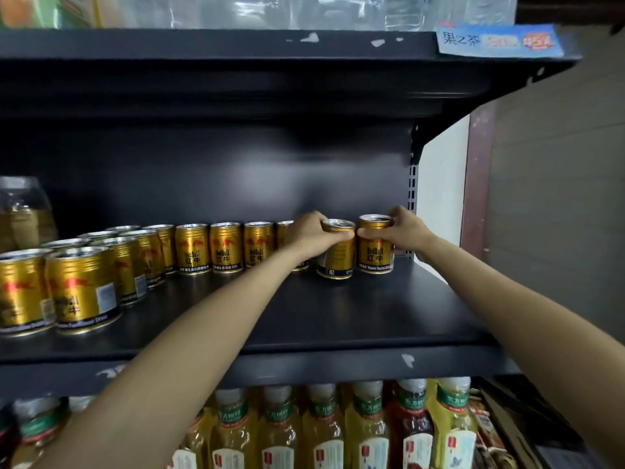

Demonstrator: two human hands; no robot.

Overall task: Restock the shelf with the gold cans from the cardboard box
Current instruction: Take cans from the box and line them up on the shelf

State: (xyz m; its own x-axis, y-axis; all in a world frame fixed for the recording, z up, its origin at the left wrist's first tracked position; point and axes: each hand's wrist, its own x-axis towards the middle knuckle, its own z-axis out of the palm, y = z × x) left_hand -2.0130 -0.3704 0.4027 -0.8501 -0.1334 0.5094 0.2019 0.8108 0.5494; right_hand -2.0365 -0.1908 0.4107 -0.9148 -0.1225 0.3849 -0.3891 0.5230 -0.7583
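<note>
Both arms reach deep onto the dark metal shelf (355, 319). My left hand (313, 231) grips the rim of a gold can (336, 255) standing at the back. Right beside it, my right hand (404, 230) grips the top of a second gold can (375, 252), close to the shelf's right end. A row of gold cans (225, 247) runs along the back wall to the left of my hands, and further gold cans (81, 289) stand in lines toward the front left. The cardboard box is out of view.
The shelf board above (236, 45) carries clear plastic-wrapped packs and a blue price tag (497, 40). A clear jar (23, 211) stands at the far left. Bottled tea drinks (365, 431) fill the shelf below. A wall and a door frame (477, 184) lie to the right.
</note>
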